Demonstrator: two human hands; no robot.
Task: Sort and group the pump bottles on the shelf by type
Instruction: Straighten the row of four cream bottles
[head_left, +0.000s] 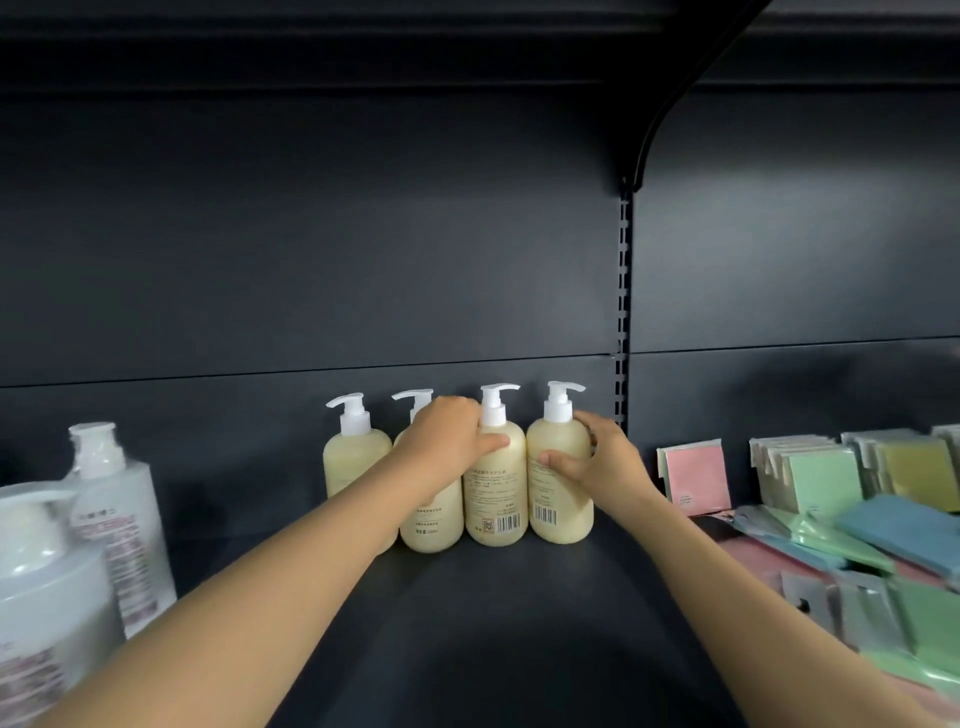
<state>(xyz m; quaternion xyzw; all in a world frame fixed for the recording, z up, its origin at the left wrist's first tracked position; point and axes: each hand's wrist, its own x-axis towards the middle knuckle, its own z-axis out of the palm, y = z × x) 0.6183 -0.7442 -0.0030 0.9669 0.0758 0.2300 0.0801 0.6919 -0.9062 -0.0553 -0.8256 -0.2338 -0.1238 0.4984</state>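
Standing side by side at the back of the dark shelf (519, 597) are four cream pump bottles (356, 457); the left hand (447, 434) grips the third bottle (493, 493), and the right hand (602, 462) clasps the rightmost bottle (558, 499).

The shelf (493, 623) deck lies open in a wide lane down the middle, from its front edge to the row of cream pump bottles (496, 483), which stand close together against the back panel. White pump bottles (119, 509) block the left front corner, with a bare stretch between them and the row. Coloured packets (810, 473) crowd the right side, and tall free room rises above the pump heads.
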